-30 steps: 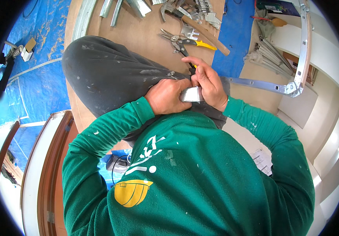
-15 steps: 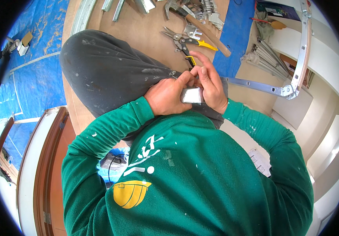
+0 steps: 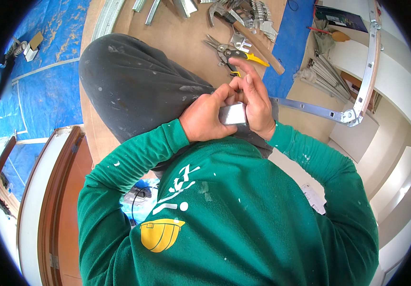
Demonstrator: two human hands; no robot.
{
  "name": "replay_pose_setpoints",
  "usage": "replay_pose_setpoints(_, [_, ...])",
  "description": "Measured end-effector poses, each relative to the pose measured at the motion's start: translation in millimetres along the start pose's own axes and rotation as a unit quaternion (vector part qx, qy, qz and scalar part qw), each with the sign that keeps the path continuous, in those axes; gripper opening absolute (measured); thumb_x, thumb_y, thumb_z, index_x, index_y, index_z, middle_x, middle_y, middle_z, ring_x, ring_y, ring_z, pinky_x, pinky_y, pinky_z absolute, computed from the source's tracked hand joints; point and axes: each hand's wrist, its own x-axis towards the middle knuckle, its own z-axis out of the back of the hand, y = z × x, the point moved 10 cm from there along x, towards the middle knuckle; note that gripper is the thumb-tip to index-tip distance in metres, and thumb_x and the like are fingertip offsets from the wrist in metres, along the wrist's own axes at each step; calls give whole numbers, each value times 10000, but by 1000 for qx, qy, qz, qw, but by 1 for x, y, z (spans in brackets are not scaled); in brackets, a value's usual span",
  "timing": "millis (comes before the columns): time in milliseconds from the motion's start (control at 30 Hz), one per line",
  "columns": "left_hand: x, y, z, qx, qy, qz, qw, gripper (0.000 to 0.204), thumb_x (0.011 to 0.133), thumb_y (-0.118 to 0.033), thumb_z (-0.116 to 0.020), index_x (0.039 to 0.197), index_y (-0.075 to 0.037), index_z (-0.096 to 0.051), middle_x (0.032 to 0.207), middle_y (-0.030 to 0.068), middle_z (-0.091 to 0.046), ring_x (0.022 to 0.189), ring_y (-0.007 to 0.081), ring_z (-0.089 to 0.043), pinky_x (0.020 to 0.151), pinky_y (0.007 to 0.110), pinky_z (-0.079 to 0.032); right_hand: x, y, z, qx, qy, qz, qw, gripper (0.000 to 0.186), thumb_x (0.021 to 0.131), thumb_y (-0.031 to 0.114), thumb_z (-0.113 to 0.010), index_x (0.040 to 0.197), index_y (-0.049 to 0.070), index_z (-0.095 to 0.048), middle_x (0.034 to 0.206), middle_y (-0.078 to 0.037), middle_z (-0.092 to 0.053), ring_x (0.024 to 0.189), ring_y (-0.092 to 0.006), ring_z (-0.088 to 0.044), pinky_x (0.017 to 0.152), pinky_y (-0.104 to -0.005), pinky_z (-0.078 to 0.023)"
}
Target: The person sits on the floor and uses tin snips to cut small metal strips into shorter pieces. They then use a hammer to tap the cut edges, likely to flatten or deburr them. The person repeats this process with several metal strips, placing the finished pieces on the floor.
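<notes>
A short, shiny silver piece of metal channel [image 3: 232, 114] is held close in front of my body, above my lap. My left hand [image 3: 201, 117] is closed round its left side, thumb along the near edge. Against its right side is my right hand [image 3: 259, 110], with the index finger stretched up and away and the other fingers curled in behind the piece. The far side of the metal and several fingertips are hidden. Just beyond my hands lie tin snips [image 3: 234, 53] with yellow and black handles, jaws apart, on the brown board.
A claw hammer [image 3: 258, 45] lies beyond the snips, beside a pile of metal brackets [image 3: 261, 14]. Metal channels [image 3: 107, 19] rest at the far left of the board [image 3: 186, 57]. A folding metal ladder [image 3: 365, 71] stands at right; blue sheeting [image 3: 48, 90] covers the left floor.
My hands keep their hold on the metal piece, which has tilted slightly. The whole view has shifted a little, so the snips and hammer appear slightly further right.
</notes>
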Motion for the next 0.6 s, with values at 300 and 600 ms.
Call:
replay_pose_setpoints(300, [25, 20, 8, -115, -94, 45, 988, 471, 771, -8, -784, 1126, -32, -476, 972, 58, -633, 874, 89, -622, 745, 272, -521, 52, 2, 15, -143, 32, -101, 984, 572, 1158, 521, -371, 1468, 74, -546, 859, -38, -628, 772, -103, -601, 692, -247, -458])
replay_pose_setpoints(600, [30, 35, 28, -319, -171, 93, 928, 423, 872, -40, -767, 1132, -58, -435, 803, 30, -560, 543, 100, -517, 483, 271, -422, 100, 79, 40, -159, 135, 51, 977, 586, 1106, 563, -498, 1458, 102, -582, 1152, -39, -676, 996, -133, -652, 878, -305, -531])
